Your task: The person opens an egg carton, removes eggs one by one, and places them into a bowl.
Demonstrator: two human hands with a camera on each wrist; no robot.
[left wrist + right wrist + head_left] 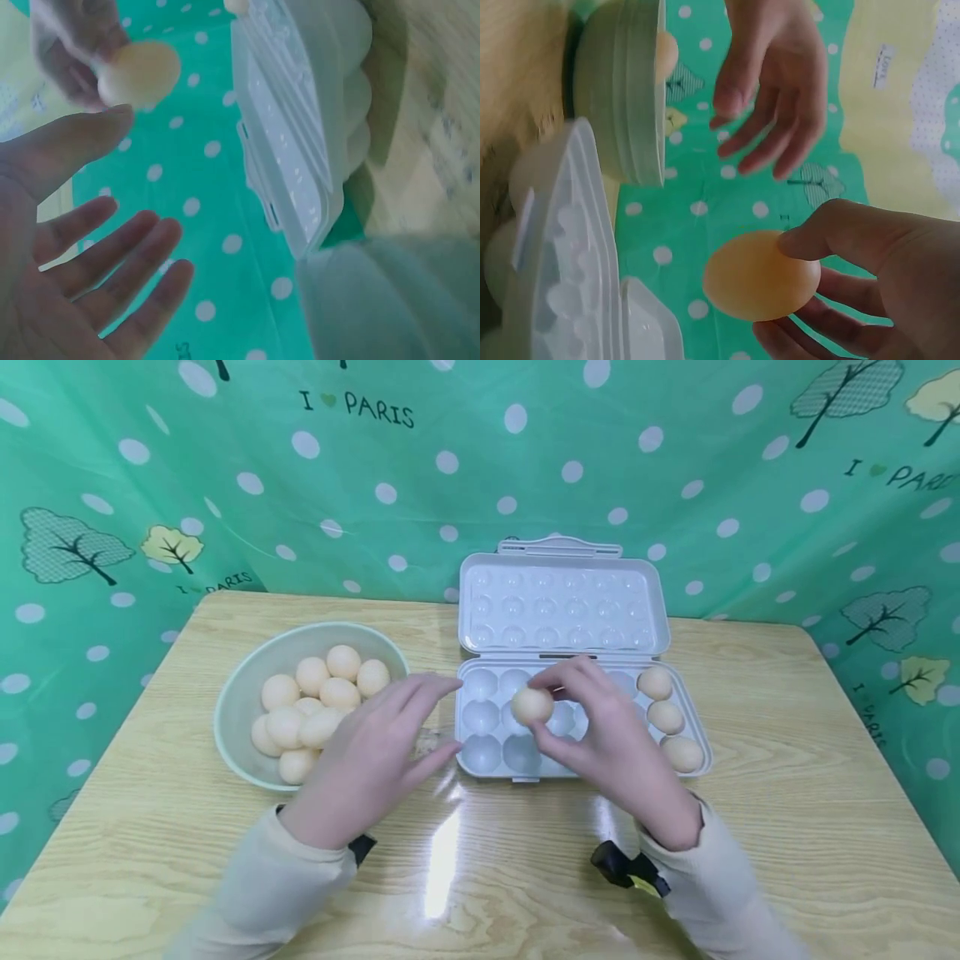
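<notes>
In the head view, my right hand (607, 727) pinches an egg (532, 705) between thumb and fingers above the egg box (482, 753). The right wrist view shows the same pale brown egg (761, 275) held at the fingertips. My left hand (367, 752) is between the bowl and the box, its fingers spread and holding nothing. The left wrist view also shows that left hand (97, 247) apart from the egg. Three eggs (665, 717) sit in the box's right-hand column. Part of the box's middle is hidden behind my right hand.
At the left stands a pale green bowl (232, 747) with several eggs (285, 727) heaped inside. The box's hinged lid (562, 606) is raised toward a green dotted cloth (450, 485) behind the wooden table (787, 760).
</notes>
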